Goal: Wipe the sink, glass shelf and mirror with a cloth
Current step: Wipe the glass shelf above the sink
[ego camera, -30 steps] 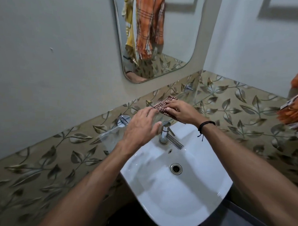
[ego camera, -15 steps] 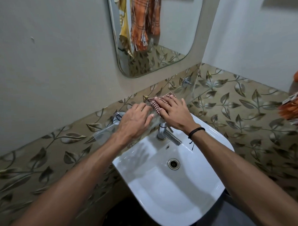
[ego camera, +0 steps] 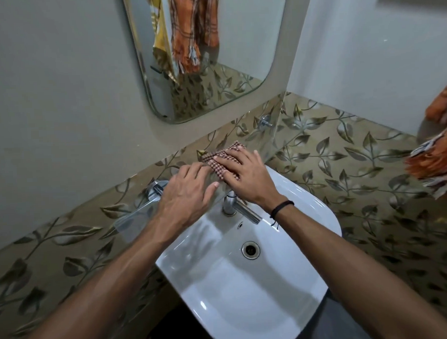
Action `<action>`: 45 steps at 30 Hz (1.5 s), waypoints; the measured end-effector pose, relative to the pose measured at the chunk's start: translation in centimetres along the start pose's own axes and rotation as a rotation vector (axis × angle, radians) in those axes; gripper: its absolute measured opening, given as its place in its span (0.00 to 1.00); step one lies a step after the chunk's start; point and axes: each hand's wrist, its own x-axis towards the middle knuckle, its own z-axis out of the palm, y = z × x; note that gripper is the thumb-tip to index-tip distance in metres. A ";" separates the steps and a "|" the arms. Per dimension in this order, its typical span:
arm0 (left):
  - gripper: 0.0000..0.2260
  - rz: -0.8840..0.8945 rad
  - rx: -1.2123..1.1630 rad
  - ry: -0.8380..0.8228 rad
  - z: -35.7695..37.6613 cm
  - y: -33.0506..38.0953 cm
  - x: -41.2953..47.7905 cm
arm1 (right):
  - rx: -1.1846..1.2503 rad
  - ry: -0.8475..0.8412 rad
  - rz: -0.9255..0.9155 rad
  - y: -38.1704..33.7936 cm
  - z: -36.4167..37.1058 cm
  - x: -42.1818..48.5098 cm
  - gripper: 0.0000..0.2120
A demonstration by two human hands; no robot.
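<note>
The white sink (ego camera: 317, 206) fills the lower middle of the view, with its drain (ego camera: 250, 249) in the basin and a chrome tap (ego camera: 234, 205) at its back edge. Just above the back of the sink a clear glass shelf (ego camera: 133, 220) runs along the wall, held by a metal bracket (ego camera: 154, 188) to the sink's left and another (ego camera: 264, 121) beyond its far right corner.

The cloth (ego camera: 223, 158) — a small brown checked piece, folded — lies on the shelf directly behind the tap. The right hand (ego camera: 245, 176) rests flat on top of it, fingers straight and slightly spread, pressing it onto the glass; nothing is curled around the fabric. A black wristband (ego camera: 282, 208) sits on that wrist, above the sink's rear rim.

The left hand (ego camera: 185, 193) lies palm down on the shelf above the sink's back left corner, fingers straight and close together, holding nothing. Its fingertips reach the cloth's left edge — whether they touch it cannot be told.

Higher on the wall behind the sink hangs the mirror (ego camera: 214, 68), reflecting an orange plaid towel and leaf tiles. Leaf-patterned tiles (ego camera: 344, 165) cover the wall around the sink, and an orange towel (ego camera: 437, 162) hangs well to the sink's right.
</note>
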 end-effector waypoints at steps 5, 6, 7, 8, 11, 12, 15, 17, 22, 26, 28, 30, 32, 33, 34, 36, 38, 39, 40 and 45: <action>0.24 -0.023 -0.025 -0.068 0.0 -0.1 0.2 | -0.031 -0.128 0.180 7.2 -2.2 4.9 0.23; 0.24 -0.021 -0.024 -0.080 0.0 -0.2 0.2 | -0.029 -0.131 0.223 8.4 -2.6 5.6 0.23; 0.24 -0.019 -0.025 -0.088 0.0 -0.2 0.2 | -0.033 -0.133 0.261 9.3 -2.9 6.1 0.23; 0.25 -0.017 -0.029 -0.092 0.0 -0.2 0.2 | -0.045 -0.135 0.295 9.9 -3.0 6.4 0.24; 0.25 -0.011 -0.042 -0.101 -0.1 -0.1 0.2 | -0.056 -0.135 0.388 8.8 -2.9 6.5 0.26; 0.25 -0.011 -0.049 -0.106 -0.1 0.0 0.3 | -0.058 -0.133 0.411 7.9 -2.7 6.2 0.26; 0.26 -0.033 -0.100 -0.135 -0.2 0.0 0.8 | -0.062 -0.125 0.372 4.1 -2.1 4.1 0.26; 0.25 -0.021 -0.121 -0.138 -0.5 0.2 1.9 | -0.066 -0.087 0.316 2.1 -1.5 2.4 0.26; 0.22 0.027 -0.166 -0.132 -0.4 1.8 6.0 | -0.088 -0.087 0.296 2.1 -1.5 2.0 0.25; 0.19 0.063 -0.185 -0.163 1.2 3.0 8.2 | -0.117 -0.153 0.375 6.3 -2.7 4.7 0.27; 0.18 0.100 -0.190 -0.192 1.9 3.1 8.7 | -0.114 -0.175 0.447 8.6 -3.3 5.8 0.28; 0.18 0.125 -0.191 -0.204 2.4 3.0 9.0 | -0.107 -0.182 0.490 10.6 -3.6 6.7 0.28; 0.18 0.130 -0.201 -0.197 2.9 2.8 9.0 | -0.107 -0.173 0.501 12.2 -3.8 7.4 0.29; 0.18 0.131 -0.202 -0.196 3.0 2.7 9.0 | -0.102 -0.166 0.509 12.9 -3.9 7.8 0.29; 0.19 0.134 -0.202 -0.197 3.1 2.7 9.1 | -0.098 -0.161 0.522 13.6 -4.1 8.3 0.29; 0.19 0.137 -0.196 -0.197 3.3 2.7 9.2 | -0.106 -0.163 0.553 15.1 -4.4 9.4 0.29; 0.20 0.138 -0.190 -0.197 3.5 2.7 9.3 | -0.120 -0.176 0.574 16.3 -4.7 10.3 0.29; 0.19 0.137 -0.189 -0.199 3.6 2.6 9.4 | -0.124 -0.173 0.580 16.7 -4.7 10.7 0.29; 0.19 0.136 -0.188 -0.201 3.6 2.6 9.4 | -0.128 -0.162 0.583 16.9 -4.7 11.0 0.29; 0.22 0.122 -0.192 -0.202 3.6 2.7 9.4 | -0.084 -0.081 0.615 15.2 -4.1 10.7 0.28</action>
